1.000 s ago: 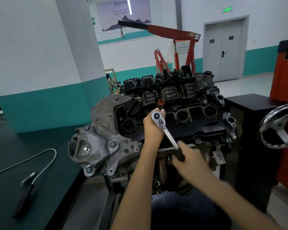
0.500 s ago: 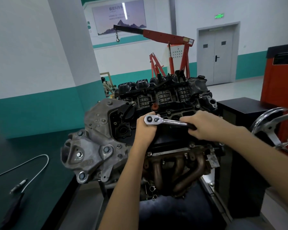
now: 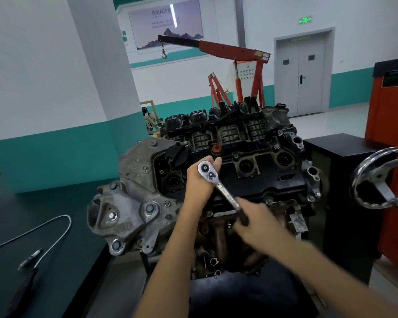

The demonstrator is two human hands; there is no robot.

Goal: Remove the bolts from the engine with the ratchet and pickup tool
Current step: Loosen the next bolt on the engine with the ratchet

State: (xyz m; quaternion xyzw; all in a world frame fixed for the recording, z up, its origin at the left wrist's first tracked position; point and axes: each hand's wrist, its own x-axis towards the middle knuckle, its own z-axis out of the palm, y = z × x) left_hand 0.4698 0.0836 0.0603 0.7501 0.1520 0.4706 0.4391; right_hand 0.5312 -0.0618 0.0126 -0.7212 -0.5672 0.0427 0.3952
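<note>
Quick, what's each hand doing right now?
Left hand: holds the ratchet at its head.
Right hand: grips the ratchet's handle.

Bright, even indoor light filled the scene. The right hand was motion-blurred; straight lines bowed at the edges, and glare streaked the far poster.

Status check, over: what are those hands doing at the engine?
Left hand holds ratchet head on engine. Right hand grips handle. Pickup tool lies on bench, apart. Nothing in the way.
</note>
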